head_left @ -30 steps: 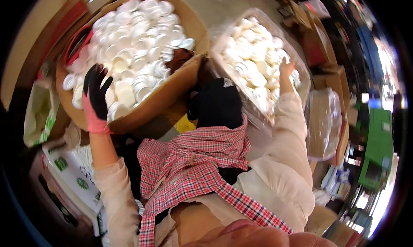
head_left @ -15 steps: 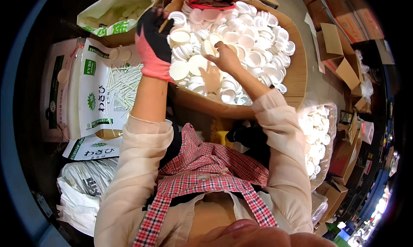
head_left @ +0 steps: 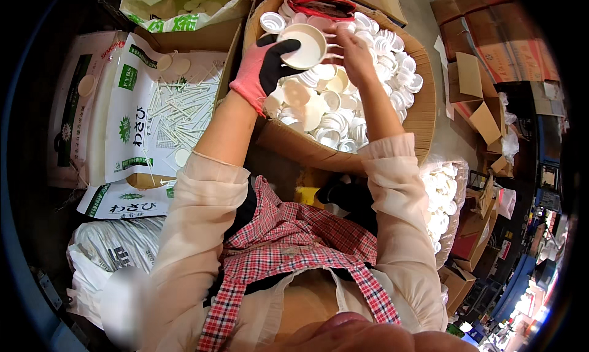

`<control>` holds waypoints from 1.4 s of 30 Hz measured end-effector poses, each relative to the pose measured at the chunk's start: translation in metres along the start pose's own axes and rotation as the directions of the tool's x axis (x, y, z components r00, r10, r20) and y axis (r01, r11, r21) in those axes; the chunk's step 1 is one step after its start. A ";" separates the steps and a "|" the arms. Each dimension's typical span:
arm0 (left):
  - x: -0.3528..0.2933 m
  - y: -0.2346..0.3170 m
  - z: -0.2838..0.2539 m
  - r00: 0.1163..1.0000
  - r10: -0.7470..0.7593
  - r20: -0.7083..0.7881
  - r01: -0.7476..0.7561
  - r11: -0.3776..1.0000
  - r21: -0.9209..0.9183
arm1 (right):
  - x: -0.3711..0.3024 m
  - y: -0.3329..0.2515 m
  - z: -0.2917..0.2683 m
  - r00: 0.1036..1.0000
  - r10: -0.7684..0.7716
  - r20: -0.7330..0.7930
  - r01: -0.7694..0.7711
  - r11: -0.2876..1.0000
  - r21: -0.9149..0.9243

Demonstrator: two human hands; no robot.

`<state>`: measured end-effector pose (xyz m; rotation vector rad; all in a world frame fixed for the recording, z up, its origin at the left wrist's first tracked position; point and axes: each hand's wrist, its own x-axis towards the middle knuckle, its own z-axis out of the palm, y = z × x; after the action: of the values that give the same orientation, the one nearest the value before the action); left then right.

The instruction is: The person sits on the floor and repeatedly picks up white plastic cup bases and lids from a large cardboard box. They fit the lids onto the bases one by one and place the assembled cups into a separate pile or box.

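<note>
One Lid in the Glove, a Heap Below

From where I stand, a shallow round cream lid [head_left: 305, 45] is up off the pile, its hollow face showing, above the far left part of a big carton [head_left: 294, 145]. The left hand [head_left: 270, 67], in a black-and-pink glove, has it gripped at the rim, thumb over the near edge. The bare right hand [head_left: 353, 53] is beside the lid's other edge with fingers spread; I can't tell whether the fingertips touch it.

White plastic lids [head_left: 334, 122] fill the carton, tumbled at all angles. Both hands and the right forearm cover some of them. A red-rimmed container [head_left: 322, 8] lies on the heap just beyond the hands.

To the left, thin pale sticks [head_left: 184, 113] are scattered on a white printed sheet [head_left: 119, 149], with a few pale discs [head_left: 181, 66] near its far end. Beyond stands a green-printed bag [head_left: 138, 8], pale pieces inside. Nearer is a silvery sack [head_left: 116, 238], partly blocked by a blurred white round shape [head_left: 126, 306].

Right of the carton, a plastic-lined bin [head_left: 459, 198] holds more white pieces; the right sleeve [head_left: 399, 192] overlaps its near side. Cardboard boxes [head_left: 472, 76] stand beyond.
</note>
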<state>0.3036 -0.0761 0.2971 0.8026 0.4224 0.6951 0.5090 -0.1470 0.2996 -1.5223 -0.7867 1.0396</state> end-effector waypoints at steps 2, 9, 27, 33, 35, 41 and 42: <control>-0.002 0.007 0.001 0.993 0.110 0.034 -0.105 0.987 -0.122 | 0.032 0.055 -0.017 0.998 0.008 -0.069 -0.046 0.819 -0.572; -0.015 0.020 0.020 0.957 0.208 0.202 -0.185 0.975 -0.126 | 0.028 0.119 0.001 0.982 0.172 -0.083 -0.179 0.681 -0.710; -0.035 -0.004 0.097 0.894 0.174 0.413 -0.256 0.955 0.153 | -0.165 -0.021 -0.059 0.963 -0.268 -0.040 0.232 0.740 0.631; -0.029 -0.024 0.106 0.918 0.057 0.392 -0.188 0.935 0.302 | -0.178 -0.019 -0.083 0.934 -0.357 0.018 0.260 0.713 0.652; -0.022 -0.028 0.103 0.908 -0.006 0.419 -0.094 0.972 0.216 | -0.179 -0.017 -0.087 0.929 -0.369 -0.007 0.284 0.702 0.653; -0.006 -0.047 0.091 0.704 -0.129 0.699 0.553 0.716 -0.425 | -0.194 -0.025 -0.081 0.929 -0.352 -0.113 0.363 0.811 0.458; -0.016 -0.041 0.099 0.791 0.035 0.611 -0.156 0.977 0.146 | -0.198 -0.027 -0.083 0.917 -0.389 -0.089 0.390 0.822 0.415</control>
<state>0.3671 -0.1579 0.3289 1.1834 -0.1464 0.4545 0.5077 -0.3517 0.3693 -0.9342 -0.7692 0.8306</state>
